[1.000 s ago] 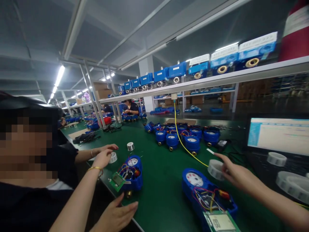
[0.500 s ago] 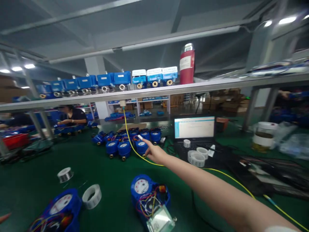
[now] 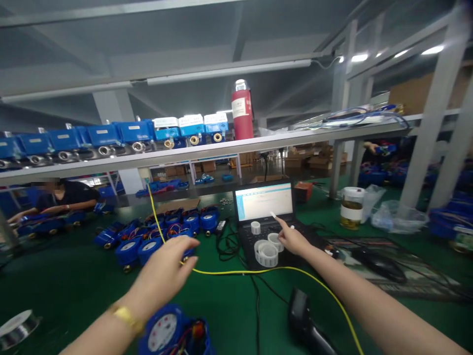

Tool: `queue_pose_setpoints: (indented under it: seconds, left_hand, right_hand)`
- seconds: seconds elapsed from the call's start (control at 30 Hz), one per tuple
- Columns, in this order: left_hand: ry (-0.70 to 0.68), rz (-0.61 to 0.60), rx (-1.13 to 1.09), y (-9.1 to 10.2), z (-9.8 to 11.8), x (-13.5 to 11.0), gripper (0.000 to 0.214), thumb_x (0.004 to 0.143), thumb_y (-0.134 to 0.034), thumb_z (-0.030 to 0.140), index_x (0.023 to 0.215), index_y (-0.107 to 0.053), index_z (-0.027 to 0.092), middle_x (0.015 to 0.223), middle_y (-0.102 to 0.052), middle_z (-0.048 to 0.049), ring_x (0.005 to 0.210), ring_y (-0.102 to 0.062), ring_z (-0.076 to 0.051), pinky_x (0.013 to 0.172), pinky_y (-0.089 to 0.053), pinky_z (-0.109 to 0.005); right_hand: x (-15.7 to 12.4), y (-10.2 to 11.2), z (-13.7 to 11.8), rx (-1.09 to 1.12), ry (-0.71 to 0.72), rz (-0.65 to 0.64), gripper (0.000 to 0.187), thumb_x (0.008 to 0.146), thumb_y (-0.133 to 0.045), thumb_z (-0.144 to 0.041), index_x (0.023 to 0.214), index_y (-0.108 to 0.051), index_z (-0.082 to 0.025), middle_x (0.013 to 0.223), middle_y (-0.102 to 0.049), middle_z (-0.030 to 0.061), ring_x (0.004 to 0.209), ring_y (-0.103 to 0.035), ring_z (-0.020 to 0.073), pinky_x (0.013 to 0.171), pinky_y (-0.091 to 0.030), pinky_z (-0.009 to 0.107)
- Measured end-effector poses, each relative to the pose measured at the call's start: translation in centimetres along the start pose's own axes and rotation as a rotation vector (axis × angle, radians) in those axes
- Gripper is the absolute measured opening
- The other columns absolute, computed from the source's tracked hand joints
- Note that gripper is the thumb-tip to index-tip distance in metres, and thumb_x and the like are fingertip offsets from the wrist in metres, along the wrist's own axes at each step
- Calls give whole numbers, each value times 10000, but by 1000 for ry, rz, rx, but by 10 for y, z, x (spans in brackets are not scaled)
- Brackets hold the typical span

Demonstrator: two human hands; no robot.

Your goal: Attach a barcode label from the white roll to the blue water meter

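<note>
My right hand (image 3: 293, 239) reaches over the laptop (image 3: 264, 202), index finger stretched out and the others curled. At that fingertip is a small white label (image 3: 273, 214), in front of the lit screen. Below this hand, rolls of labels (image 3: 266, 254) lie on the keyboard. My left hand (image 3: 162, 271), blurred, hovers with thumb and fingers apart and nothing visible in them. Behind it stand several blue water meters (image 3: 129, 249). Under my left forearm sits another water meter (image 3: 162, 333), its wiring exposed, partly cut off by the frame.
A yellow cable (image 3: 229, 272) runs across the green table, near a black handheld scanner (image 3: 301, 315). At right are a mouse (image 3: 382, 264), a jar (image 3: 351, 209) and plastic bags. The overhead shelf (image 3: 177, 155) carries meters and a red flask (image 3: 242, 113). A co-worker sits at far left.
My right hand has moved from above the rear water meters to the laptop, with the label still at its fingertip. My left hand has come into the middle. The view has turned right.
</note>
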State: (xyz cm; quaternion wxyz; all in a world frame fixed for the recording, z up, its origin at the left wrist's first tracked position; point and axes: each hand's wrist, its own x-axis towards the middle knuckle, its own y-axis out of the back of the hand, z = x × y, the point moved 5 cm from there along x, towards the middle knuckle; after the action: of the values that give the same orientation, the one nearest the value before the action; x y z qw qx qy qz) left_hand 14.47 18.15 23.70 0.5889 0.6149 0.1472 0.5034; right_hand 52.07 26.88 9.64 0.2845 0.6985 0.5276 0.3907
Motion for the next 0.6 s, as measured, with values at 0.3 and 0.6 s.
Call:
queue_pose_setpoints:
  seconds: [0.3, 0.6]
  left_hand:
    - [-141, -641, 152, -220, 109, 171, 1168, 473, -846, 349, 1424, -176, 237, 1459, -228, -206, 1285, -334, -399, 997, -398, -495]
    - [-193, -762, 167, -286, 88, 209, 1119, 619, -696, 182, 1427, 70, 295, 1405, -352, -168, 1120, -546, -294, 914, -465, -384]
  right_hand:
    - [-75, 78, 39, 272, 95, 144, 633, 839, -390, -340, 1407, -172, -167, 979, -635, 63, 841, -625, 192, 757, -491, 329]
    - [-175, 73, 174, 855, -430, 428, 771, 605, -669, -613, 1254, -411, -286, 871, -665, 91, 813, -652, 280, 754, -551, 373]
